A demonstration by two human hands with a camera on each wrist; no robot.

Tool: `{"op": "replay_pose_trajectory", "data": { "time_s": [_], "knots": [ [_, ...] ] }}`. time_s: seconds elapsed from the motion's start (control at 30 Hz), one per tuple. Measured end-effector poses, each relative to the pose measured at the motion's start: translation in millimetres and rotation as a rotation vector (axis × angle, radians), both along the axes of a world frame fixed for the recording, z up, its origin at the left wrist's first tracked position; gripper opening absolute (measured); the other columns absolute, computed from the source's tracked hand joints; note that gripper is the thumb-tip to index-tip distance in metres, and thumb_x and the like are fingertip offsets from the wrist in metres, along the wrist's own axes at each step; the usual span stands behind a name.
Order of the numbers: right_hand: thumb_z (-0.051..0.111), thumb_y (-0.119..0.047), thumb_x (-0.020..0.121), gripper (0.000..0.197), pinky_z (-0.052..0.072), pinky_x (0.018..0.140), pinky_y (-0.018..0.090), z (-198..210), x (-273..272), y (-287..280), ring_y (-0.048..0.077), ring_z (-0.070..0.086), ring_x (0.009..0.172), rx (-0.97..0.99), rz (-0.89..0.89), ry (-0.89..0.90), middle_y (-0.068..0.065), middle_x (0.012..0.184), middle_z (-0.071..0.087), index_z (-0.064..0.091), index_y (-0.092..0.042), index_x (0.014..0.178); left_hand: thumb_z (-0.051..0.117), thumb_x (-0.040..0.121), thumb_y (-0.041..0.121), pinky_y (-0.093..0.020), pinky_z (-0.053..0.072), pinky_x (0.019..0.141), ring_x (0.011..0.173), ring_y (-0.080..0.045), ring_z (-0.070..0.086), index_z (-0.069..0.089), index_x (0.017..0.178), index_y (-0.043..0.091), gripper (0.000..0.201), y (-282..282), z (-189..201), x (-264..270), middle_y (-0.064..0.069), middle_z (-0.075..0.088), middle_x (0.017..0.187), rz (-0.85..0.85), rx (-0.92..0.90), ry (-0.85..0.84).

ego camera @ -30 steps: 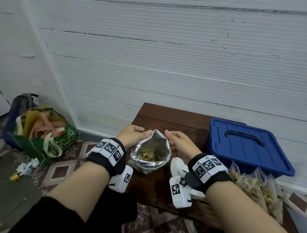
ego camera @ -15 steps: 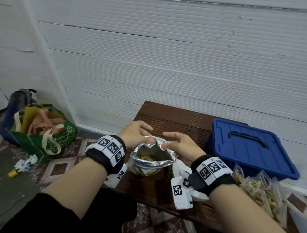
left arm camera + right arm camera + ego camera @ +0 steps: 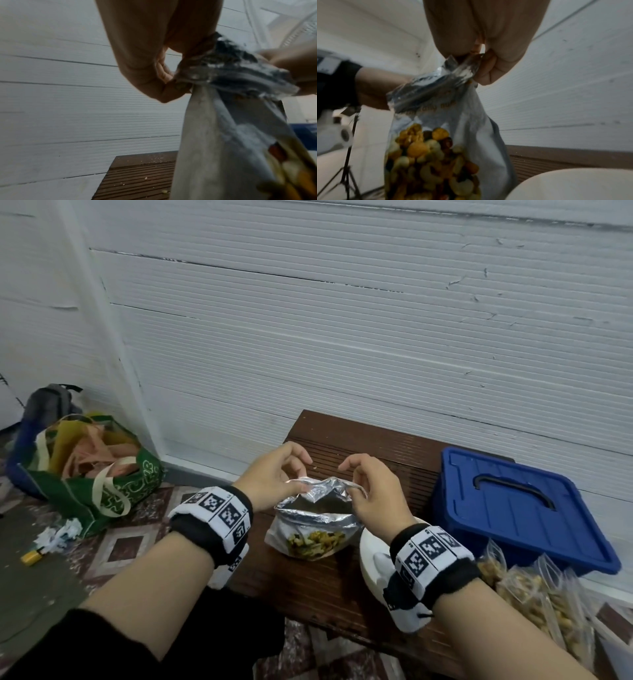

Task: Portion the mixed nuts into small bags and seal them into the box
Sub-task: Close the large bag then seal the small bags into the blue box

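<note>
Right now both hands are at the mouth of the foil bag [image 3: 317, 520], which stands on the bench [image 3: 346, 440] between the wrists, its printed front showing mixed nuts. The left hand [image 3: 270, 477] pinches the left end of the rim between thumb and curled fingers, and the right hand [image 3: 368, 494] pinches the right end the same way — both wrist views show foil caught in the fingertips. The rim is crumpled and drawn partly together, so the step looks like closing or folding down the mouth, though it could equally be reopening; I cannot tell which. To do it well, I would keep the two pinches level and pull gently apart so the rim goes flat and taut before any fold, and keep the base planted on the bench so the bag does not tip and spill. Foil creases and holds its shape, so a clean first fold matters. Both hands sit palm-down above the mouth, wrists raised and bent, knuckles arched, the spare fingers lifted clear of the foil. Just right of the bag lies a white dish [image 3: 371, 546], partly under the right wrist. Filled small bags [image 3: 534, 594] lean together at the bench's right end, outside the box [image 3: 513, 508], whose blue lid is on.
</note>
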State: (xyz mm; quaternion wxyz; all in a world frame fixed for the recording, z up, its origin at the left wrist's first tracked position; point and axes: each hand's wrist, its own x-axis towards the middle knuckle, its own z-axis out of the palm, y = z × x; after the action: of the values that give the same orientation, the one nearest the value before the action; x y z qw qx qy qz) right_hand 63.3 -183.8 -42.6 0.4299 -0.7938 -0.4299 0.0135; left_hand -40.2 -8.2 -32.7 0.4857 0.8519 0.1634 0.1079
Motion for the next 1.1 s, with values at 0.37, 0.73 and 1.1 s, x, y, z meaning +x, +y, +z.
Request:
{"op": "replay_pose_trajectory", "data": {
  "time_s": [0.37,0.73,1.1],
  "knots": [
    [0.079,-0.013,0.064,0.059,0.051,0.063,0.035,6,15,-21,0.027,0.06,0.078,0.174,-0.001,1.075,0.018,0.096,0.066,0.055,-0.009,0.118,0.066,0.081,0.042,-0.029,0.051,0.079,0.076,-0.012,0.059,0.059,0.111,0.013,0.042,24,6,-23,0.005,0.066,0.079,0.02,-0.364,0.343],
    [0.067,0.013,0.077,0.042,0.048,0.053,0.034,4,5,-16,0.009,0.048,0.053,0.195,-0.049,0.725,-0.001,0.07,0.05,0.059,-0.015,0.107,0.071,0.08,-0.002,-0.012,0.048,0.05,0.055,-0.003,0.058,0.048,0.114,0.007,0.043,7,11,-22,0.0,0.056,0.081,0.118,-0.344,0.108],
    [0.068,0.009,0.079,0.045,0.041,0.048,0.026,6,-4,-9,0.013,0.046,0.047,0.339,-0.015,0.88,0.004,0.069,0.057,0.055,-0.017,0.113,0.074,0.075,-0.005,-0.028,0.054,0.068,0.076,-0.015,0.064,0.052,0.105,0.018,0.044,7,11,-25,0.004,0.064,0.097,0.151,-0.294,0.046]
  ]
}}
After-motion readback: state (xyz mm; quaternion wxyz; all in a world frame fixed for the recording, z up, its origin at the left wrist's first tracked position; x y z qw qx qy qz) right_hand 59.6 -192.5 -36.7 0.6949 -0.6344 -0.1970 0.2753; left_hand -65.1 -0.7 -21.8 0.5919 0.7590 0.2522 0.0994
